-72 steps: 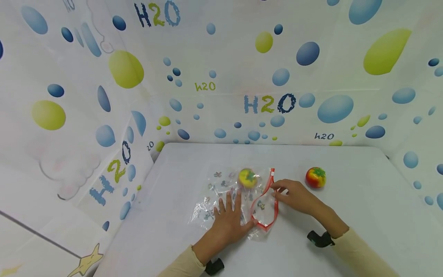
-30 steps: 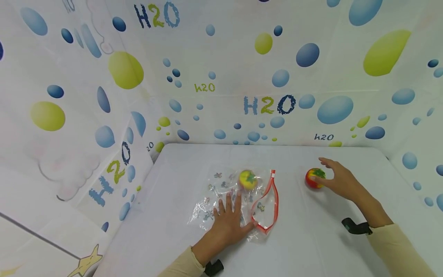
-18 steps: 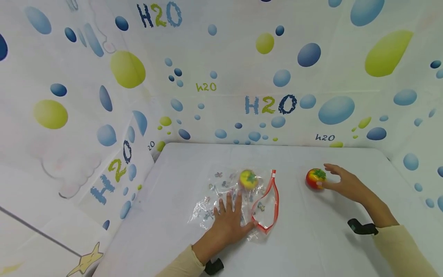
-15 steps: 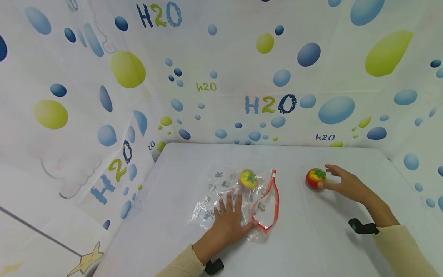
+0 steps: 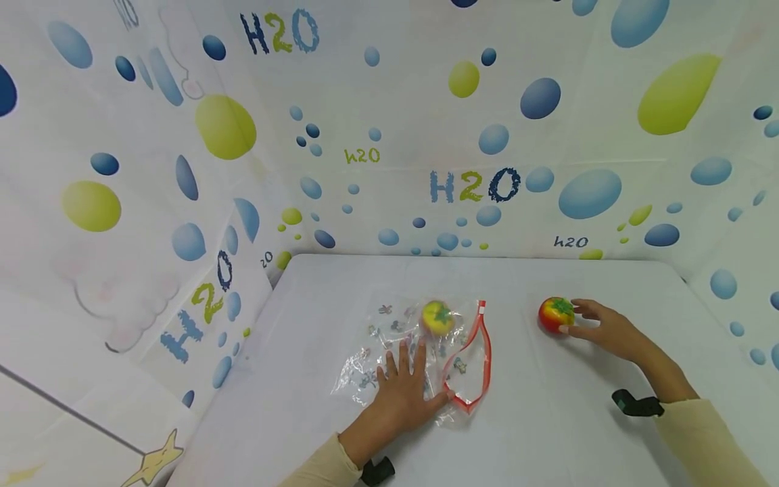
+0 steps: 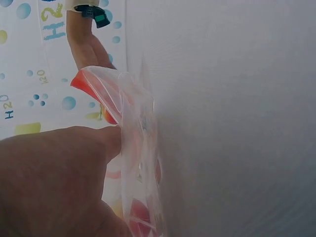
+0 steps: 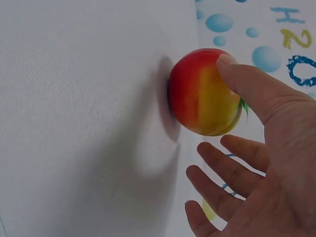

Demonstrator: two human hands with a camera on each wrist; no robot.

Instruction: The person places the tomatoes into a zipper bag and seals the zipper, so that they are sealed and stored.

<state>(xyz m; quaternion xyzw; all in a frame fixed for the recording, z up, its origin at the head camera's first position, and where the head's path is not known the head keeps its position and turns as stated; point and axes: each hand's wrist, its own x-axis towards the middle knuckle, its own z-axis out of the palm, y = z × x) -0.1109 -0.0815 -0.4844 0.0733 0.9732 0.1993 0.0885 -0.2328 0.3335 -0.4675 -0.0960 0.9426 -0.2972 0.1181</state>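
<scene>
A clear plastic bag (image 5: pixel 371 358) with small printed figures and a red-edged mouth (image 5: pixel 487 365) lies flat. Inside it is a yellow-green toy fruit (image 5: pixel 437 318). My left hand (image 5: pixel 403 399), fingers spread, presses on the bag, its thumb at the red edge; in the left wrist view the bag (image 6: pixel 138 148) stands up beside the thumb. To the right, a red and yellow toy fruit (image 5: pixel 555 315) with a green leafy top sits on the table. My right hand (image 5: pixel 611 333) is at its right side; in the right wrist view the thumb touches the fruit (image 7: pixel 202 94), the other fingers apart below it.
The white table (image 5: pixel 292 311) ends at a white backdrop (image 5: pixel 402 88) printed with blue and green spots and lettering. A dark wrist strap device (image 5: pixel 635 404) is on the right wrist, and another (image 5: pixel 377 471) is on the left.
My right hand has moved from the bag's red edge rightward to the red and yellow fruit, and its fingers have lowered beside it. My left hand, the bag and both fruits keep their places.
</scene>
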